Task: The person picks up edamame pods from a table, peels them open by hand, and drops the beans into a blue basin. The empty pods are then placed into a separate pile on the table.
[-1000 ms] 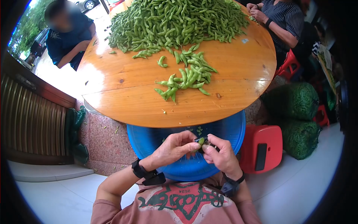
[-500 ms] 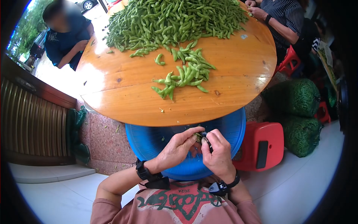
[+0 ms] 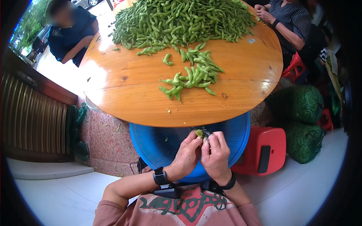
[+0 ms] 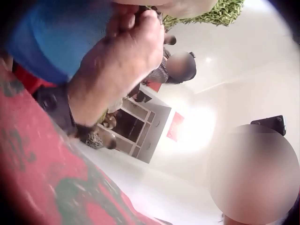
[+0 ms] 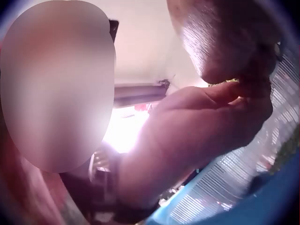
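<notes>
In the head view both hands meet over the blue basin [image 3: 151, 150]. The left hand [image 3: 185, 155] pinches a green pod [image 3: 199, 132] between thumb and fingers. Touching it from the right, the right hand [image 3: 217, 154] has its fingers curled round a small dark item [image 3: 207, 133], whose kind I cannot tell. In the left wrist view the right hand [image 4: 124, 61] shows curled fingers, with the pod mostly hidden. The right wrist view shows the left hand [image 5: 197, 136] against the other hand, their fingertips in shadow.
A wooden table [image 3: 143, 105] bears a large heap of pods [image 3: 181, 22] and a smaller group [image 3: 196, 75]. A red stool [image 3: 277, 150] and green net sacks [image 3: 301, 139] stand at the right. One person [image 3: 71, 34] sits at the left, another [image 3: 290, 22] at the right.
Both hands have drawn closer together over the basin, the left forearm shifting right and its wrist turning. The pod now shows above the left fingertips. The table view has shifted slightly.
</notes>
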Demonstrator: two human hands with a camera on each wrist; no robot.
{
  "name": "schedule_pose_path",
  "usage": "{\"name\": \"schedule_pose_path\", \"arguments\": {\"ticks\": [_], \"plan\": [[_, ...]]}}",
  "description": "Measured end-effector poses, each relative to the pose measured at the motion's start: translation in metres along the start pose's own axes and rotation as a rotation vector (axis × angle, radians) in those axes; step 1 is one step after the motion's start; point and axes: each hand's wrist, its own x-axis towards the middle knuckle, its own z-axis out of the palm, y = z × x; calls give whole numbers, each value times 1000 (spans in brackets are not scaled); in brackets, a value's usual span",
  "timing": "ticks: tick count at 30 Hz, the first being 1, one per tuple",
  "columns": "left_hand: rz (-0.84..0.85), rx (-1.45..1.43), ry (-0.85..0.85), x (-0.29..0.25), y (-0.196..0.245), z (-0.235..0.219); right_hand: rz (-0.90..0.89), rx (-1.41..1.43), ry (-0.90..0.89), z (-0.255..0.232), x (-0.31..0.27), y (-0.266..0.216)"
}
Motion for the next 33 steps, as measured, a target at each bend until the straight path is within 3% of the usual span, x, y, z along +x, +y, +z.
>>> {"name": "schedule_pose_path", "arguments": {"ticks": [1,3,6,7,9,12,16,20,22,23,25,26,27,30,32,33], "plan": [[-41,-47,96,-1,3,8,32,75,-16,-3,1,4],[-12,71,65,-1,7,-6,60,150,-35,-6,1,12],[-140,203,25,0,22,-8,599,703,-257,-11,-5,20],[-177,240,29,1,26,-7,598,703,-258,-15,-3,22],[-211,278,33,1,28,-7,934,1326,-312,-22,4,26],[-167,203,-6,1,25,-11,1003,1392,-303,-25,10,25],[-240,73,-7,2,32,-12,1118,1515,-343,-31,16,33],[-328,-35,12,4,38,-10,929,1391,-323,-24,3,28],[-292,24,-36,7,32,-21,670,899,-307,-22,-2,21],[-259,80,-84,7,29,-25,668,899,-306,-21,0,18],[-258,54,-82,5,30,-25,225,443,-232,-22,7,13],[-258,27,-78,5,30,-25,104,407,-205,-22,11,8],[-257,27,-79,5,30,-25,103,407,-204,-23,11,9],[-261,31,-114,5,30,-26,642,872,-306,-37,7,13],[-114,709,-278,2,35,-27,720,844,-207,-65,13,12],[-107,710,-272,-2,43,-25,695,804,-126,-81,11,19]]}}
